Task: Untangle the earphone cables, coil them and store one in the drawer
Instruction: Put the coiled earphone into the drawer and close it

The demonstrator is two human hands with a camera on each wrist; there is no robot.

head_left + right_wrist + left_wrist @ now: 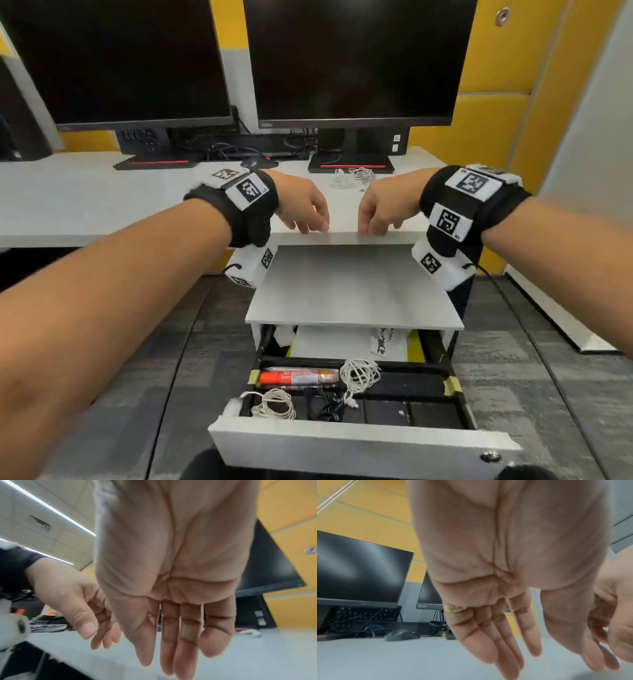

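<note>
A tangle of white earphone cables lies on the white desk in front of the right monitor's base. My left hand and right hand hover side by side over the desk's front edge, nearer to me than the tangle, fingers relaxed and pointing down, holding nothing. The wrist views show both palms bare: left hand, right hand. Below, the white drawer stands pulled out. A white coiled cable and a second white coil lie inside it.
Two dark monitors stand at the back of the desk, with a black mouse between their bases. The drawer cabinet top sits under the desk edge. A red marker and a black cable share the drawer tray.
</note>
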